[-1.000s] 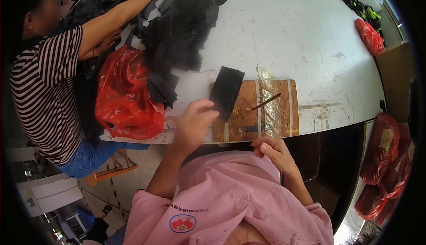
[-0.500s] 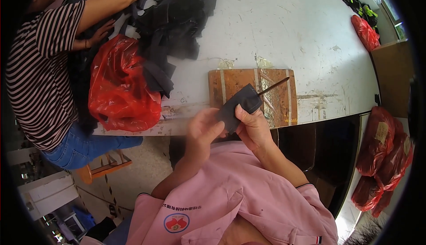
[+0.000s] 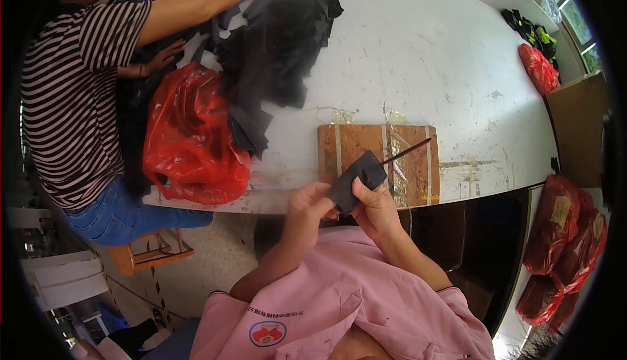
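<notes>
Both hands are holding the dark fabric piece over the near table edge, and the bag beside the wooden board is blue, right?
Not quite: the head view shows the plastic bag is red. Both the left hand and right hand do hold the dark fabric piece near the wooden board.

The white table (image 3: 424, 53) carries a wooden board (image 3: 353, 148) near its front edge. Black fabric pieces (image 3: 281, 53) and a red bag (image 3: 189, 138) lie at its left.
</notes>
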Available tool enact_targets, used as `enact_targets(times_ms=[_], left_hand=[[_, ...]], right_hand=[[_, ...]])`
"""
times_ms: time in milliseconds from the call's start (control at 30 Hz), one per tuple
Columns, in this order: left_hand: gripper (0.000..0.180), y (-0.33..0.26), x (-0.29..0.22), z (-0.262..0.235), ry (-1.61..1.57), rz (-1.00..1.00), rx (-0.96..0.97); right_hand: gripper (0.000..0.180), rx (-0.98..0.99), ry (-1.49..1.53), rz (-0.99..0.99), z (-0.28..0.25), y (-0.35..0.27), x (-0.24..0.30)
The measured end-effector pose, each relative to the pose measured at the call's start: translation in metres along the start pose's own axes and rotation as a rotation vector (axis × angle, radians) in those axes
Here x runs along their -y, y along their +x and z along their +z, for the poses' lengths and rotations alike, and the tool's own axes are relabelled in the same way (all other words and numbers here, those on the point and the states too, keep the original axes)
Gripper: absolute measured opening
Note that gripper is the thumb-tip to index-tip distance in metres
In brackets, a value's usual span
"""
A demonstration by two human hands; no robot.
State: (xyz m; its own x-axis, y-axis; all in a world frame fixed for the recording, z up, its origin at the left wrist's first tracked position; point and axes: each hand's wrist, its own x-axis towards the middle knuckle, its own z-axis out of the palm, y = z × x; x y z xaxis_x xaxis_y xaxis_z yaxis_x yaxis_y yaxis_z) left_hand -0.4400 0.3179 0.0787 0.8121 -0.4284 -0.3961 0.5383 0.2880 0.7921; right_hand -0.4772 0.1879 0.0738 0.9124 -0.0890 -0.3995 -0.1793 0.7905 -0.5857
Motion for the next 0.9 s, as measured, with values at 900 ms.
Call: enact_targets(times_ms=[900], left_hand=[[0.012, 0.015, 0.023, 0.006, 0.295, 0.334, -0.154]], right_hand=[[0.016, -0.121, -1.334, -0.718, -0.013, 0.001, -0.005]])
